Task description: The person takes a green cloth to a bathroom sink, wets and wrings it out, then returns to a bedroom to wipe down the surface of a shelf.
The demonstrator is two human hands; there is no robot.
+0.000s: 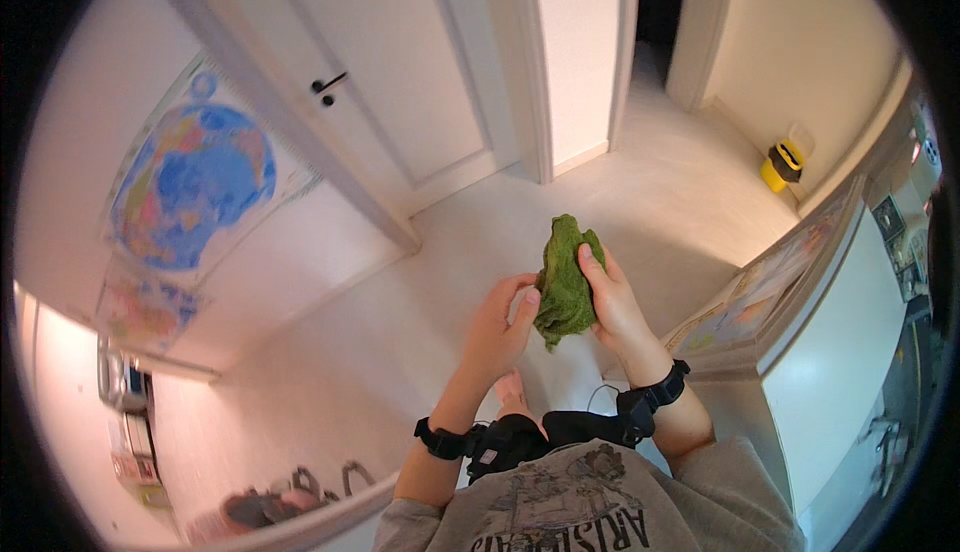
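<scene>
A crumpled green cloth (564,285) is held up in front of me, above the floor. My right hand (616,298) grips its right side, with the thumb lying over the fabric and the fingers hidden behind it. At the cloth's left edge is my left hand (504,319), its thumb and fingers curved around the fabric's rim and pinching it. Black straps with small devices sit on both my forearms.
Ahead stands a white door (390,64) with a black handle. World maps hang on the left wall. A yellow bin (782,165) stands by the far right wall. A white-topped cabinet (840,357) is close on my right.
</scene>
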